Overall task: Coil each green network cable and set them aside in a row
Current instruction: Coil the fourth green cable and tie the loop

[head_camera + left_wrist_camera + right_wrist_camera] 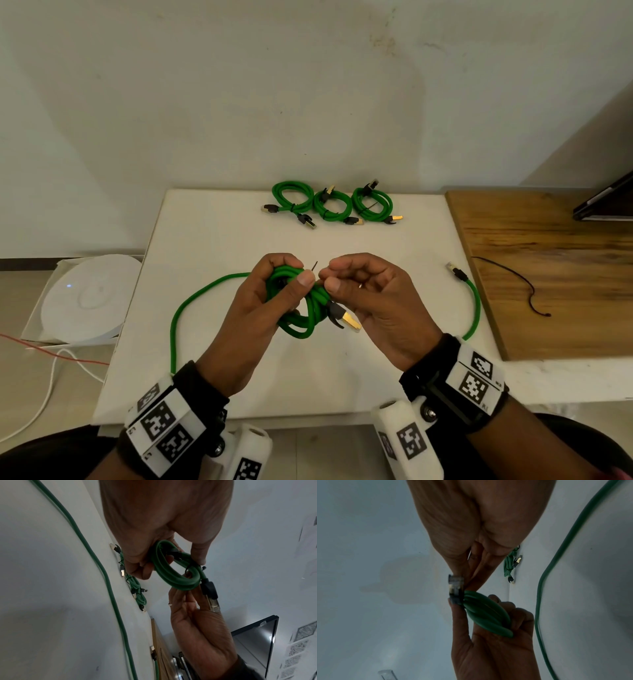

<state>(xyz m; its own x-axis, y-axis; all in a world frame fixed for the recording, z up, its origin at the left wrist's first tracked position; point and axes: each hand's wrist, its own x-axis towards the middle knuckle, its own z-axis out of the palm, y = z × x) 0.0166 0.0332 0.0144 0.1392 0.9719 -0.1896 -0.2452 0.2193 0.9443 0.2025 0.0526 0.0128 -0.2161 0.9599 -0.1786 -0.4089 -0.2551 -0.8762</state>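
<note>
Left hand [251, 308] has its fingers wrapped around a coiled green cable [306, 310], held up over the white table [219, 240]. Right hand [371, 301] pinches a thin black tie [314, 266] at the top of that coil (gold plug [347, 320] dangling below). Three finished coils [330, 204] sit in a row at the far edge, and one loose cable [181, 315] still snakes across the table.

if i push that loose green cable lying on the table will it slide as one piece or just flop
Probably flop: the loose cable lies in long soft curves, so a push would likely bend it locally. It looks light, and its plug might drag behind on the table.
</note>
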